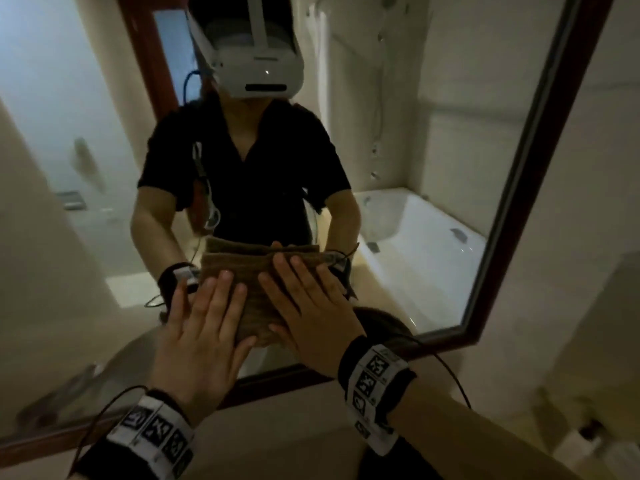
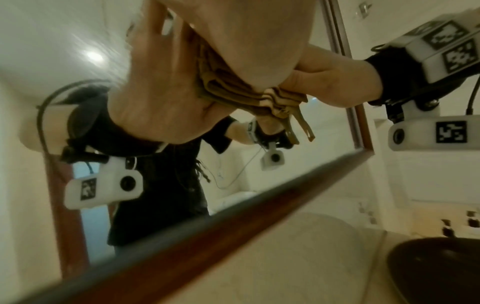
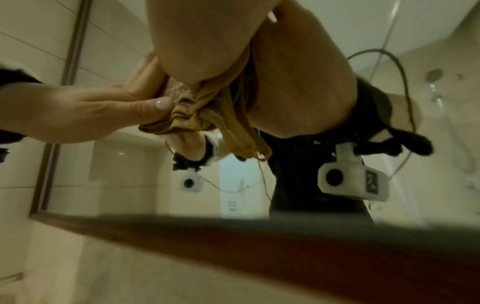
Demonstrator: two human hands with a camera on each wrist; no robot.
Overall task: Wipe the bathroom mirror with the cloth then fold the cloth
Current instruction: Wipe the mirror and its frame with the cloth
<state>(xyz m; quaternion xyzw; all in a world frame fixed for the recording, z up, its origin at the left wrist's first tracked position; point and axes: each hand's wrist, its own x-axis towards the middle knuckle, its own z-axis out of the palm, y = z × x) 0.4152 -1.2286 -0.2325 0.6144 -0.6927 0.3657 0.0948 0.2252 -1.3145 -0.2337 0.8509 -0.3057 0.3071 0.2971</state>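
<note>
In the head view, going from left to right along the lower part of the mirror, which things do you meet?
Left hand → brown cloth → right hand → white bathtub reflected in the glass → dark wooden mirror frame.

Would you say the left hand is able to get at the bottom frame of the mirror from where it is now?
Probably yes: the left hand presses the cloth low on the glass, and nothing lies between it and the bottom frame just below.

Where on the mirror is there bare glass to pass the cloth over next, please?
Bare glass lies left of the left hand toward the left edge, above the cloth toward the top, and right of the right hand up to the wooden frame. It is crowded low in the middle, where both flat hands press the cloth against the mirror.
</note>
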